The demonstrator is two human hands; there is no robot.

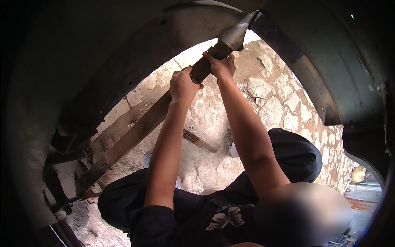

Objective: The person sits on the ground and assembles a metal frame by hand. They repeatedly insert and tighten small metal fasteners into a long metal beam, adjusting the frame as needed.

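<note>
A long brown metal beam [142, 127] slants from the lower left up to a metal bracket [237, 36] at the top. My left hand [184, 85] is closed around its upper stretch, thumb along the top edge. Just beyond it, my right hand [222, 66] grips the beam nearer the bracket. Between the two hands the metal looks darker and boxy. Most of my fingers are hidden behind the beam, so I cannot tell whether anything small lies under them. Below, a wire brush [197, 140] with a pale handle rests on the ground between my legs.
Dark curved panels [123, 61] arch over the beam, with a greenish panel [341, 74] on the right. Uneven stone paving [271, 103] lies underneath. My bent knees [298, 154] are close below the beam. Metal linkage parts [66, 193] crowd the lower left.
</note>
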